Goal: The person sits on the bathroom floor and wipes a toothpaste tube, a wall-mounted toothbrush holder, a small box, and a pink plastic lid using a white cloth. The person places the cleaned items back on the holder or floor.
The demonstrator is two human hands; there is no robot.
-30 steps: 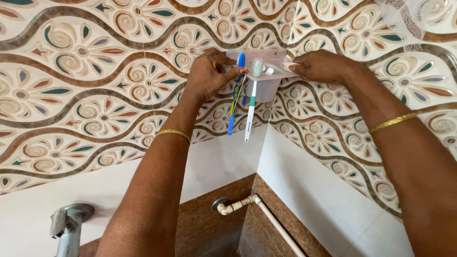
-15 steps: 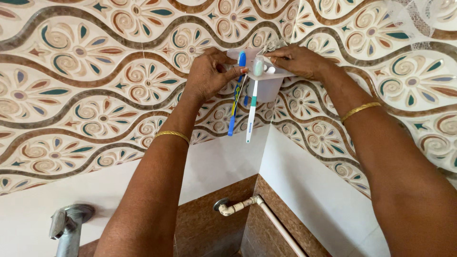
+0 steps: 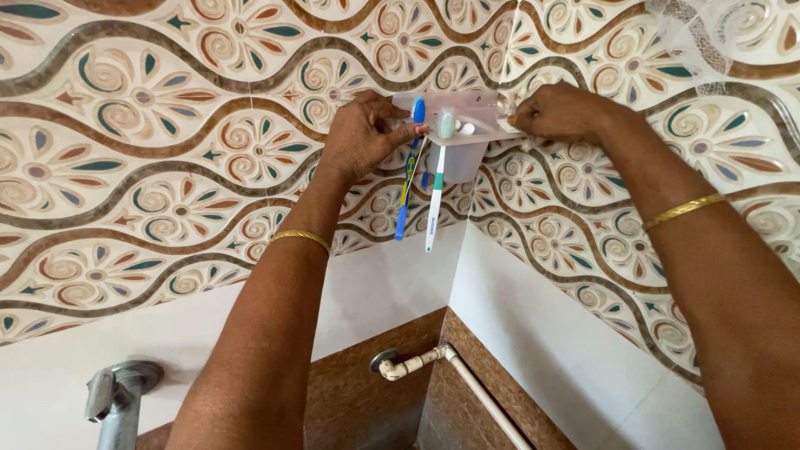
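We reach both arms up and forward, forearms converging. Our left hand [image 3: 360, 137] is raised with the wrist bent, fingers curled and the thumb pointing right. Our right hand [image 3: 560, 112] is level with it, knuckles up, fingers closed in a pinch. Each wrist wears a thin gold bangle.

Bright even daylight, soft shadows, sharp focus, glossy tiles
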